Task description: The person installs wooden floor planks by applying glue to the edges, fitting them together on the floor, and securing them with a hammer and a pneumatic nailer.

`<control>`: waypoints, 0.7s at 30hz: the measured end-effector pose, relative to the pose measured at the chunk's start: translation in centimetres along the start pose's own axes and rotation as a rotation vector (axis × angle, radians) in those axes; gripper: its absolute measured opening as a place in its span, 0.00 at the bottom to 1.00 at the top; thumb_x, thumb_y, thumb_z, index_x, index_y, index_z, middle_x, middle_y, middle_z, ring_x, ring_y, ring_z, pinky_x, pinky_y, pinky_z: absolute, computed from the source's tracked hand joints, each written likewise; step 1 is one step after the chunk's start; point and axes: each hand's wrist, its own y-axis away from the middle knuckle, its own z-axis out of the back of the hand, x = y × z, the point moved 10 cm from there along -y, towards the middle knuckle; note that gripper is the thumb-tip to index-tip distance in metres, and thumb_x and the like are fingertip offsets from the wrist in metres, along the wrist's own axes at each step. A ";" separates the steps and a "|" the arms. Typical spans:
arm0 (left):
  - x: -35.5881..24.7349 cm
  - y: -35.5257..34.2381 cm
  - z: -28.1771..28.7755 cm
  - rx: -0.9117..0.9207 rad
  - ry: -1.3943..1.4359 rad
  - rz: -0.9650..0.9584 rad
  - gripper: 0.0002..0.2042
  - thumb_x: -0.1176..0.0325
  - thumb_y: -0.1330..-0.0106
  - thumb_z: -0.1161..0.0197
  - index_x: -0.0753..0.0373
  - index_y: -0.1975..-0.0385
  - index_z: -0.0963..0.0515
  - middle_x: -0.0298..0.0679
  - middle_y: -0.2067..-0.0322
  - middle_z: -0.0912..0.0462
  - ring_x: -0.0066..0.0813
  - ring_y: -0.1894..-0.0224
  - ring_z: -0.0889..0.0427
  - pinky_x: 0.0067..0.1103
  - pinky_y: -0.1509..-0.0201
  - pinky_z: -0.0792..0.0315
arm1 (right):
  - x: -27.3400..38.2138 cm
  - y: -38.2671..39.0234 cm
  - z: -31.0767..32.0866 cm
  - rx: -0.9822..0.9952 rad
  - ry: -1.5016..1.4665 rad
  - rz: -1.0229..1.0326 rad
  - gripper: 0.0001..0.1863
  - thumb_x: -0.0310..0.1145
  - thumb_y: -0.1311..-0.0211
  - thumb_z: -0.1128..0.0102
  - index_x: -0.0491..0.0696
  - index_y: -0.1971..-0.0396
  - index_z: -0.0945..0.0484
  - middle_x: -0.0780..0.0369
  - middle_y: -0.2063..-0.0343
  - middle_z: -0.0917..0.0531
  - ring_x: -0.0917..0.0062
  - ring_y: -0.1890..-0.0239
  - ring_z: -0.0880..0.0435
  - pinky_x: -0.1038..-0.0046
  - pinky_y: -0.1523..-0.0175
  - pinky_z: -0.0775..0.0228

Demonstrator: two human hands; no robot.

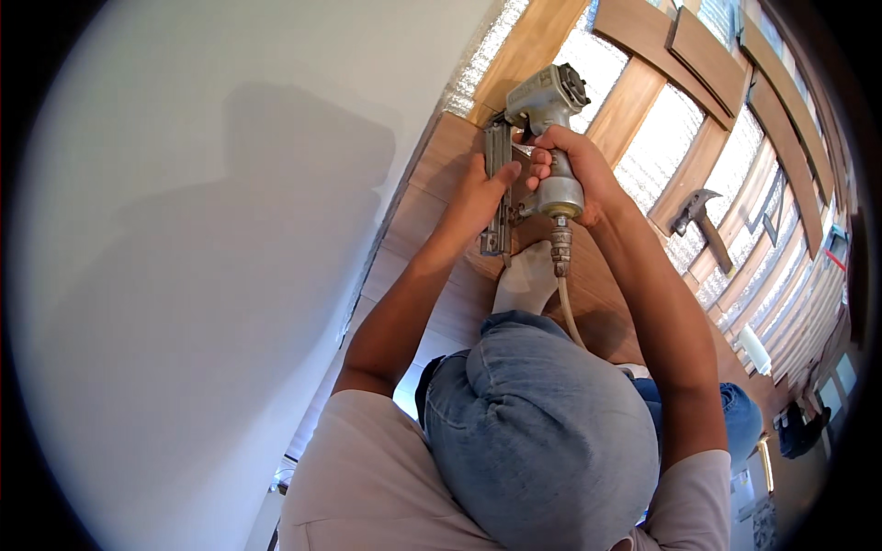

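A grey metal pneumatic nail gun [542,92] with a long magazine is over laid wooden floorboards [427,184] beside the white wall. My right hand [574,165] is closed round its handle, with an air hose running down from the fitting below. My left hand [487,197] is closed on the magazine [498,234] at the gun's left side. My foot in a white sock [524,280] rests on the boards just below the tool, above my bent knee in jeans.
A white wall [202,275] runs along the left. To the right lie wooden battens over silvery foil [648,151], several loose planks [707,55], a claw hammer [698,216] and a white tube [753,349]. Dark items [799,432] sit at the far right.
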 end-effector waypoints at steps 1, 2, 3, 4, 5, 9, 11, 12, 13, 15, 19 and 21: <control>-0.5 0.5 -0.2 -0.003 -0.017 0.092 0.21 0.60 0.27 0.40 0.64 0.40 0.30 0.35 0.54 0.19 0.22 0.52 0.21 0.22 0.48 0.27 | 0.1 0.1 0.1 -0.035 0.037 -0.002 0.09 0.28 0.38 0.46 0.38 0.62 0.27 0.65 0.83 0.24 0.76 0.82 0.21 0.72 0.73 0.19; -0.2 0.9 -0.2 -0.006 -0.034 0.184 0.20 0.63 0.26 0.41 0.67 0.40 0.31 0.39 0.54 0.19 0.24 0.52 0.20 0.23 0.47 0.26 | 0.2 0.2 0.3 -0.071 0.073 -0.004 0.09 0.28 0.39 0.46 0.38 0.63 0.27 0.65 0.83 0.24 0.76 0.82 0.21 0.72 0.73 0.19; 0.0 0.9 -0.2 -0.006 -0.035 0.183 0.20 0.63 0.26 0.41 0.67 0.40 0.31 0.39 0.54 0.19 0.24 0.52 0.20 0.23 0.47 0.26 | 0.6 0.2 0.1 -0.066 0.115 -0.001 0.08 0.28 0.40 0.46 0.39 0.65 0.28 0.65 0.83 0.24 0.76 0.82 0.21 0.72 0.73 0.19; 0.6 0.8 -0.3 -0.007 -0.014 0.192 0.21 0.60 0.27 0.41 0.65 0.39 0.30 0.38 0.54 0.19 0.24 0.52 0.20 0.22 0.48 0.26 | 0.7 0.2 -0.2 -0.066 0.114 0.001 0.08 0.28 0.40 0.46 0.39 0.65 0.28 0.65 0.83 0.24 0.76 0.82 0.21 0.72 0.73 0.19; 1.0 0.8 -0.3 -0.006 0.007 0.201 0.22 0.57 0.27 0.41 0.63 0.39 0.29 0.37 0.54 0.20 0.23 0.53 0.20 0.20 0.48 0.26 | 0.7 0.3 -0.4 -0.078 0.109 -0.015 0.07 0.28 0.40 0.46 0.40 0.66 0.28 0.65 0.83 0.24 0.76 0.82 0.21 0.71 0.73 0.18; 0.7 1.0 -0.8 0.058 0.041 0.178 0.21 0.59 0.25 0.45 0.67 0.41 0.31 0.37 0.55 0.19 0.24 0.51 0.22 0.24 0.45 0.28 | 0.5 0.9 -1.0 -0.126 0.120 -0.040 0.05 0.27 0.41 0.46 0.41 0.69 0.29 0.63 0.83 0.25 0.76 0.83 0.21 0.69 0.73 0.18; 1.5 0.9 -0.7 0.068 0.032 0.193 0.22 0.59 0.25 0.45 0.67 0.40 0.31 0.36 0.54 0.20 0.24 0.51 0.22 0.23 0.44 0.29 | 0.3 0.6 -0.9 -0.136 0.118 -0.049 0.05 0.27 0.41 0.45 0.40 0.71 0.29 0.64 0.82 0.26 0.75 0.83 0.22 0.68 0.74 0.18; 1.4 0.9 -0.9 0.068 0.035 0.201 0.22 0.59 0.25 0.45 0.67 0.39 0.32 0.36 0.54 0.20 0.24 0.50 0.22 0.23 0.43 0.29 | 0.5 0.9 -1.0 -0.142 0.111 -0.045 0.05 0.27 0.41 0.45 0.40 0.71 0.29 0.64 0.82 0.26 0.75 0.83 0.22 0.68 0.74 0.18; 1.0 1.0 -1.5 0.102 0.074 0.201 0.22 0.59 0.25 0.46 0.66 0.38 0.32 0.36 0.53 0.20 0.24 0.50 0.23 0.23 0.42 0.30 | 0.6 1.2 -1.3 -0.152 0.137 -0.046 0.06 0.27 0.41 0.45 0.39 0.68 0.28 0.65 0.83 0.26 0.78 0.83 0.23 0.70 0.73 0.19; 0.8 1.1 -1.7 0.085 0.008 0.119 0.22 0.59 0.25 0.46 0.65 0.38 0.32 0.36 0.53 0.20 0.23 0.51 0.23 0.23 0.43 0.30 | 0.6 1.4 -1.2 -0.151 0.136 -0.040 0.08 0.27 0.41 0.46 0.38 0.65 0.28 0.66 0.85 0.27 0.81 0.84 0.24 0.73 0.73 0.19; 2.5 0.6 -1.1 0.059 -0.058 0.159 0.28 0.49 0.28 0.41 0.61 0.36 0.32 0.38 0.51 0.20 0.27 0.49 0.21 0.24 0.47 0.25 | 0.3 0.9 0.3 -0.115 0.139 -0.051 0.05 0.27 0.43 0.44 0.42 0.74 0.29 0.62 0.83 0.25 0.71 0.83 0.20 0.68 0.76 0.22; 2.1 1.1 -1.7 0.074 0.005 0.211 0.25 0.56 0.27 0.43 0.62 0.36 0.32 0.38 0.51 0.20 0.25 0.50 0.22 0.24 0.46 0.27 | 0.1 1.0 0.4 -0.142 0.142 -0.057 0.05 0.27 0.43 0.44 0.42 0.75 0.29 0.62 0.83 0.25 0.71 0.83 0.20 0.68 0.76 0.22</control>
